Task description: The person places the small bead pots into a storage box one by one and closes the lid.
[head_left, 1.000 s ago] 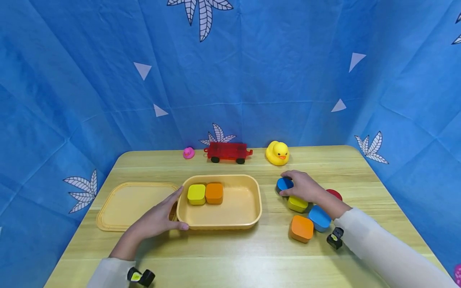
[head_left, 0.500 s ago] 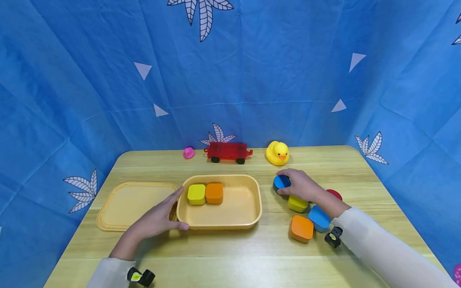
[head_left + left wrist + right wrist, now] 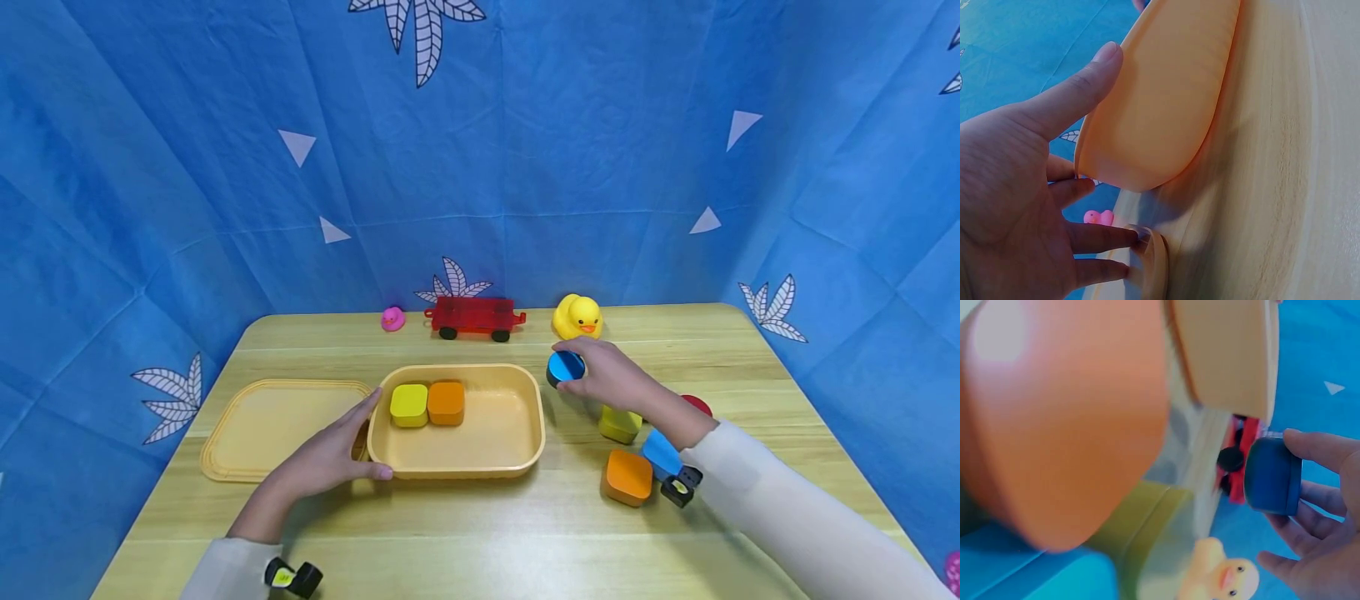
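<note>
In the head view, my right hand (image 3: 613,377) holds a blue rounded block (image 3: 564,367) above the table, to the right of a cream plastic tub (image 3: 495,425). The right wrist view shows the blue block (image 3: 1269,475) pinched between thumb and fingers. My left hand (image 3: 327,457) rests at the tub's left end, thumb along the front wall and outstretched fingers spread toward the far corner. From the left wrist, the thumb touches the tub wall (image 3: 1160,94) while lower fingers reach over the lid's edge (image 3: 1159,269). A yellow block (image 3: 409,403) and an orange block (image 3: 446,402) sit inside the tub.
A cream lid (image 3: 285,425) lies left of the tub. On the right are an orange block (image 3: 628,475), a blue block (image 3: 660,454), a yellow block (image 3: 619,425) and a partly hidden red piece (image 3: 697,405). A pink duck (image 3: 392,318), red wagon (image 3: 474,314) and yellow duck (image 3: 577,317) stand behind.
My right hand has lifted the blue block away from the yellow block, moving it left and toward the back. My left hand and the tub have stayed put.
</note>
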Demonstrator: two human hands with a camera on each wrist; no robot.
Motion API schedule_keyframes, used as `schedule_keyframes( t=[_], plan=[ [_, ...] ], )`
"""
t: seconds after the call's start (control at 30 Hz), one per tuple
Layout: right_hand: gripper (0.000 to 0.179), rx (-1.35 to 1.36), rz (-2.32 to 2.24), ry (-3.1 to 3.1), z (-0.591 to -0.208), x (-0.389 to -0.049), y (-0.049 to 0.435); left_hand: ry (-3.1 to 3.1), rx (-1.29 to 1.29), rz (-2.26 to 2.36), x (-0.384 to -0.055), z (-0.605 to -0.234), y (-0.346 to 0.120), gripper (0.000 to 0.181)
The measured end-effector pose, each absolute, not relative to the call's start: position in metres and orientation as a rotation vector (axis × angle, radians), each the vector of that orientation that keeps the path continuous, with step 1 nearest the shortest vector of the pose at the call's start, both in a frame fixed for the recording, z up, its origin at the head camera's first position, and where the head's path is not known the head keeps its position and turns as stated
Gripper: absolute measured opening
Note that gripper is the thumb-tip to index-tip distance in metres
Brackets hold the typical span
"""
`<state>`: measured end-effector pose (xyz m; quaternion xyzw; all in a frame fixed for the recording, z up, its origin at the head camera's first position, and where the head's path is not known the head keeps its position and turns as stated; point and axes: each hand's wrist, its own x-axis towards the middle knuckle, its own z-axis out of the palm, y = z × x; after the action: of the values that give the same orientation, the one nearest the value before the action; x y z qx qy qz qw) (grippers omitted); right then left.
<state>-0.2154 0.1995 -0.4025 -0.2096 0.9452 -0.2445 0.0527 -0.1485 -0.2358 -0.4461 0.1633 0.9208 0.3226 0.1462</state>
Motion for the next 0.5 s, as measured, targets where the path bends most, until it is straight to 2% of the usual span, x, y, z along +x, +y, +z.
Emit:
schedule_keyframes(
  t=[0.5],
  plan=[
    [0.061, -0.825, -0.9, 2.824, -0.392, -0.209, 0.147, 2.641, 0.46, 0.936, -0.15, -0.45, -0.237, 0.124]
  ],
)
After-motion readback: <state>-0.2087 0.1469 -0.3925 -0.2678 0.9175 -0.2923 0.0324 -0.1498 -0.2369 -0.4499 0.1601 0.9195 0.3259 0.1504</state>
